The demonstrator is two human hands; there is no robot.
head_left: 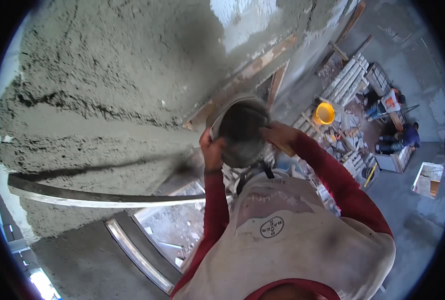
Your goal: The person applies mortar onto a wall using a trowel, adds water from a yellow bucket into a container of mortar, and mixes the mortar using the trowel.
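Note:
In front of my chest is a round, dark bucket (242,112) with a grey, mortar-smeared rim, its mouth facing up toward me. My left hand (212,150) is closed on the bucket's left rim, thumb on the inside. At the right side, my right hand (280,135) is closed round a tool with a light wood-coloured handle (285,148). The tool's other end is blurred against the dark inside of the bucket, so its exact kind cannot be made out. Beyond the bucket rises a wall (107,65) with rough, wet-looking grey plaster.
A long straightedge (107,200) lies against the wall at left. A wooden board (247,70) runs along the wall behind the bucket. Far below right are a yellow bucket (324,114), rubble, stacked planks (345,80) and two people (407,136) near crates.

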